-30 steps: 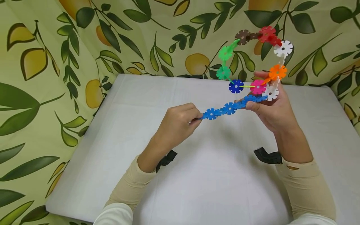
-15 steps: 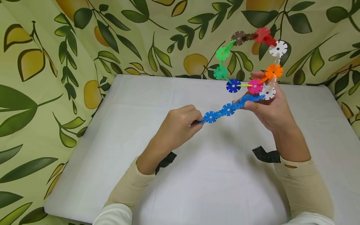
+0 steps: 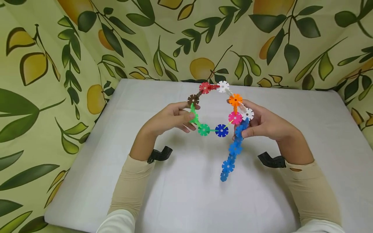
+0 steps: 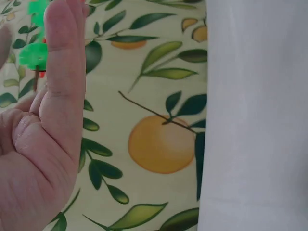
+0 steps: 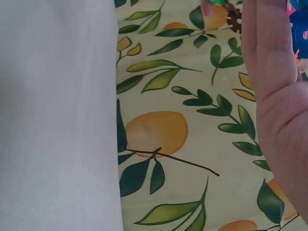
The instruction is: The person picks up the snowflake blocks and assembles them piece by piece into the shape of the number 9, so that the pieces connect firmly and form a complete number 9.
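Observation:
Interlocking plastic snowflake discs form a chain, held above the table. One part is a multicoloured ring (image 3: 204,129) with brown, red, white, orange, pink, dark blue and green discs. From its right side a light-blue strip (image 3: 235,149) hangs down and slants to the left. My left hand (image 3: 172,119) holds the ring's left side, thumb by a green disc (image 3: 194,117) and fingers behind it. My right hand (image 3: 265,121) pinches the top of the strip below a white disc (image 3: 247,114). In the left wrist view, the left hand's fingers (image 4: 65,57) partly hide green discs (image 4: 33,57).
The white-covered table (image 3: 180,194) lies beneath both hands. A curtain (image 3: 116,48) with leaves and orange fruit stands behind it and along the left. Black straps (image 3: 160,154) sit at both wrists.
My left hand has let go of the strip's free end and now holds the ring's left side. The ring has come down and left, and the strip now hangs downward.

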